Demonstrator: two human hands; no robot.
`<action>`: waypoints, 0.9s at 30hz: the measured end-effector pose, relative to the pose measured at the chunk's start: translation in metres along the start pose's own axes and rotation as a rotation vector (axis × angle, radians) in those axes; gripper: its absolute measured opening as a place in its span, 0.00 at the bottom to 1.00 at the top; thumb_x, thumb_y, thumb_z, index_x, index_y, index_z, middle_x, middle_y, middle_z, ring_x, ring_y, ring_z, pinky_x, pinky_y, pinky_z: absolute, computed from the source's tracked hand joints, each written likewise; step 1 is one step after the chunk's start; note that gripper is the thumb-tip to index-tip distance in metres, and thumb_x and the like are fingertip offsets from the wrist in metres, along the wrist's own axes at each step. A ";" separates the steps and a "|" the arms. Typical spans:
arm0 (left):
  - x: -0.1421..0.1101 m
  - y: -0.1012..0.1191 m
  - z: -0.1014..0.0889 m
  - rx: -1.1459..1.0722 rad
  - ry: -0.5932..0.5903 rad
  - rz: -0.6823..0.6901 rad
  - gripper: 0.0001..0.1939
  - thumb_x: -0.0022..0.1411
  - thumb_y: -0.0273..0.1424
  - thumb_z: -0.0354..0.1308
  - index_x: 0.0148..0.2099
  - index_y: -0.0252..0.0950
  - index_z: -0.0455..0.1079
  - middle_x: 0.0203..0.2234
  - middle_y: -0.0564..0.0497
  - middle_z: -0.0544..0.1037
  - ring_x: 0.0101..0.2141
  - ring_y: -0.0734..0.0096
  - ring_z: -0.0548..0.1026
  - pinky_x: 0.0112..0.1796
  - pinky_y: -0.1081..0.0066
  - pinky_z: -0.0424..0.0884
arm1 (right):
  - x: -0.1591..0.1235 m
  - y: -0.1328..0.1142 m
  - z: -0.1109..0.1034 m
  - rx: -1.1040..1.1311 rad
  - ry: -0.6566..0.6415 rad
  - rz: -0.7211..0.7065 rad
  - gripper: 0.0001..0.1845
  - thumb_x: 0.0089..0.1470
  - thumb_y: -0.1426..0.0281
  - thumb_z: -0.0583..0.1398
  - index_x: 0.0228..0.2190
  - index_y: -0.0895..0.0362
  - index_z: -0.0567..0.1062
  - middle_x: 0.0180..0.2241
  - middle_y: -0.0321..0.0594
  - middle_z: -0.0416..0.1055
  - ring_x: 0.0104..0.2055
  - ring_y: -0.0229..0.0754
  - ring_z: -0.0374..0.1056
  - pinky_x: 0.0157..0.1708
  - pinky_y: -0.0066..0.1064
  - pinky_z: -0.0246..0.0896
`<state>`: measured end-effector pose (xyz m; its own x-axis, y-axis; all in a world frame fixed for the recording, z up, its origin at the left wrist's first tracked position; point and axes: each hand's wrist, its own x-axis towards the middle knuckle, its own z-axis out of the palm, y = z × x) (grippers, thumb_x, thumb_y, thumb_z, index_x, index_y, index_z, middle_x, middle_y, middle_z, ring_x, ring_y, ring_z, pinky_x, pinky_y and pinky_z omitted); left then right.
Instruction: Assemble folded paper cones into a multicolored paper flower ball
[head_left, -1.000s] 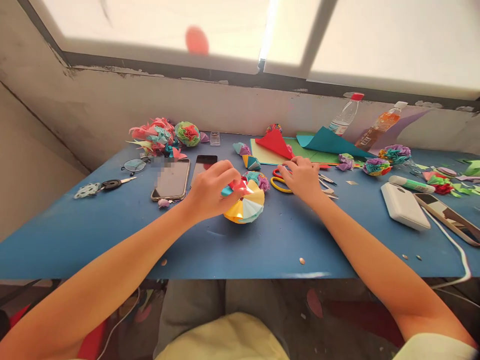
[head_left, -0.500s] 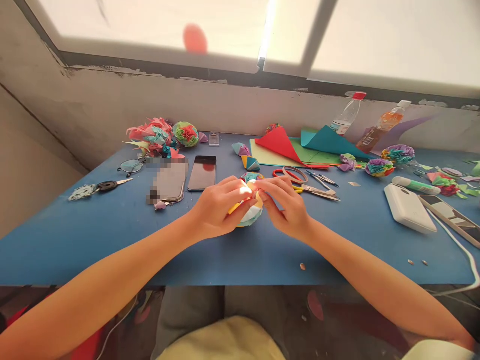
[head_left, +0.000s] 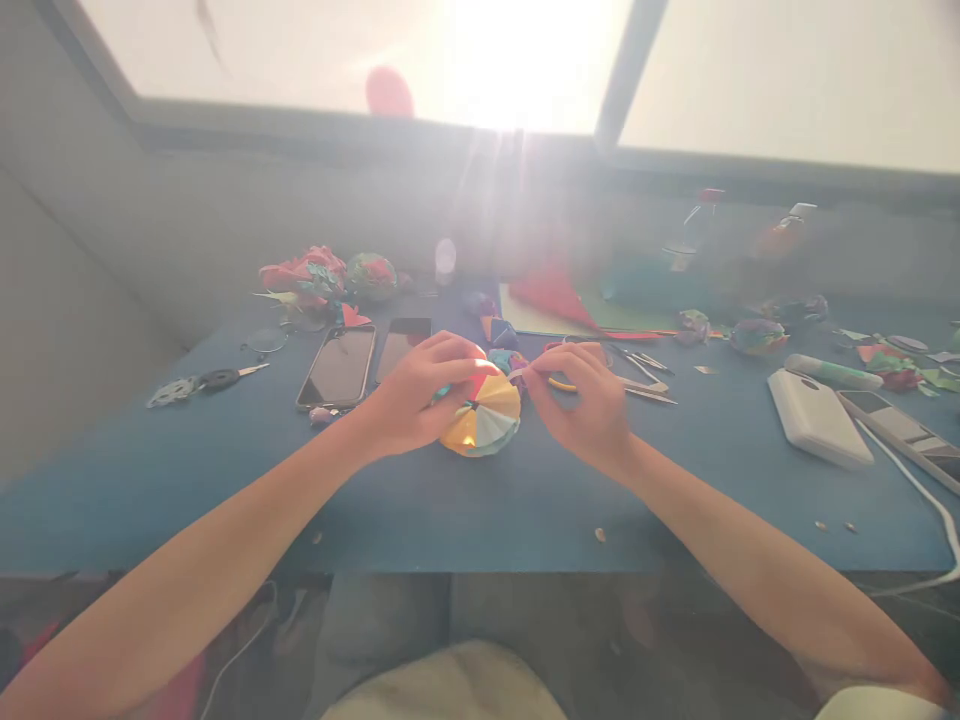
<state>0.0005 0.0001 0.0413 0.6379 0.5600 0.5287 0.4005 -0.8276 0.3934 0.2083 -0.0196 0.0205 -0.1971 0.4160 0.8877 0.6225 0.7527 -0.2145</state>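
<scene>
My left hand [head_left: 420,392] is closed on the upper left edge of a round pleated paper ornament [head_left: 489,428]. Yellow, white, pale blue and red folds fan out from its centre, which faces me. My right hand [head_left: 583,400] is apart from the ornament on its right, thumb and forefinger pinching a small pale strip [head_left: 517,374]; its material is too small to make out. Behind the fingers lie crumpled blue and purple paper [head_left: 504,358] and scissors [head_left: 646,388], whose handles are partly hidden by my right hand.
Two phones [head_left: 337,366] [head_left: 405,342] lie left of my hands, near thread snips [head_left: 217,379]. Coloured paper sheets [head_left: 555,300] lie at the back. A white power bank [head_left: 817,418] and another phone [head_left: 904,430] sit to the right. Glare from the window washes out the bottles [head_left: 787,235].
My hands have come apart, the right one moving right with the pale strip. The ornament's pleated face shows more now. Sun glare has spread over the view.
</scene>
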 end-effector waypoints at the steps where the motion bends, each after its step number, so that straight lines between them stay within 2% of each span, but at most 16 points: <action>1: 0.001 -0.003 0.000 0.021 0.021 -0.074 0.13 0.65 0.30 0.46 0.45 0.38 0.70 0.42 0.45 0.73 0.46 0.63 0.67 0.48 0.61 0.63 | 0.001 0.001 -0.001 0.011 -0.041 0.074 0.05 0.55 0.72 0.57 0.27 0.54 0.68 0.23 0.33 0.70 0.27 0.36 0.65 0.36 0.35 0.58; 3: 0.001 -0.008 0.001 0.018 -0.005 -0.243 0.16 0.65 0.35 0.47 0.51 0.39 0.68 0.48 0.45 0.70 0.50 0.60 0.65 0.51 0.59 0.62 | 0.003 0.002 -0.002 0.071 -0.154 0.210 0.06 0.55 0.71 0.57 0.26 0.55 0.68 0.23 0.33 0.69 0.27 0.36 0.65 0.34 0.33 0.59; 5: 0.001 -0.013 0.003 -0.059 -0.097 -0.357 0.21 0.63 0.40 0.48 0.56 0.40 0.63 0.52 0.44 0.68 0.53 0.59 0.64 0.51 0.59 0.62 | 0.005 0.000 -0.003 0.154 -0.246 0.288 0.06 0.54 0.69 0.58 0.25 0.55 0.68 0.24 0.34 0.68 0.27 0.36 0.64 0.31 0.31 0.60; 7: 0.000 -0.016 0.005 -0.131 -0.162 -0.390 0.25 0.62 0.44 0.50 0.57 0.39 0.61 0.53 0.44 0.67 0.52 0.58 0.65 0.50 0.61 0.64 | 0.005 -0.002 -0.003 0.209 -0.299 0.306 0.06 0.52 0.69 0.59 0.25 0.56 0.68 0.25 0.35 0.67 0.29 0.36 0.63 0.29 0.29 0.60; 9: 0.000 -0.017 0.008 -0.141 -0.171 -0.391 0.26 0.60 0.45 0.52 0.57 0.39 0.62 0.52 0.44 0.69 0.51 0.58 0.67 0.48 0.62 0.65 | 0.004 -0.005 -0.002 0.231 -0.335 0.299 0.06 0.51 0.69 0.60 0.26 0.56 0.68 0.27 0.36 0.66 0.29 0.36 0.63 0.29 0.29 0.61; 12: 0.000 -0.016 0.012 -0.107 -0.139 -0.399 0.24 0.59 0.44 0.52 0.54 0.38 0.65 0.48 0.46 0.72 0.47 0.60 0.69 0.46 0.64 0.66 | 0.002 -0.006 -0.001 0.184 -0.335 0.273 0.06 0.51 0.70 0.60 0.24 0.56 0.69 0.26 0.35 0.65 0.28 0.35 0.62 0.29 0.28 0.59; 16: 0.000 -0.016 0.017 -0.057 -0.091 -0.445 0.19 0.60 0.43 0.51 0.49 0.38 0.68 0.43 0.48 0.75 0.42 0.63 0.71 0.41 0.67 0.67 | -0.001 -0.005 0.001 0.066 -0.263 0.271 0.06 0.51 0.71 0.61 0.23 0.56 0.72 0.23 0.33 0.64 0.26 0.34 0.59 0.30 0.30 0.55; 22: -0.002 -0.015 0.016 0.159 -0.124 -0.479 0.16 0.60 0.42 0.49 0.37 0.37 0.72 0.32 0.48 0.74 0.36 0.61 0.70 0.36 0.65 0.64 | -0.002 -0.006 0.003 0.044 -0.265 0.283 0.06 0.50 0.71 0.61 0.23 0.56 0.73 0.21 0.31 0.64 0.23 0.33 0.58 0.32 0.31 0.55; 25: -0.002 -0.009 0.013 0.184 -0.149 -0.534 0.15 0.59 0.42 0.49 0.38 0.38 0.71 0.33 0.48 0.74 0.35 0.61 0.71 0.35 0.64 0.63 | -0.003 -0.006 0.005 0.029 -0.272 0.291 0.06 0.50 0.71 0.61 0.23 0.56 0.73 0.22 0.31 0.66 0.22 0.33 0.58 0.32 0.32 0.55; 27: -0.001 -0.003 0.010 0.175 -0.142 -0.543 0.13 0.58 0.40 0.50 0.39 0.39 0.69 0.36 0.48 0.73 0.38 0.59 0.70 0.38 0.63 0.63 | -0.006 -0.005 0.007 0.030 -0.281 0.289 0.05 0.50 0.71 0.61 0.24 0.55 0.73 0.21 0.31 0.66 0.22 0.33 0.58 0.32 0.32 0.56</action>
<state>0.0056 0.0013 0.0318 0.3878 0.9049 0.1751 0.7897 -0.4242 0.4433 0.2007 -0.0224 0.0136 -0.2189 0.7330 0.6440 0.6608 0.5970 -0.4549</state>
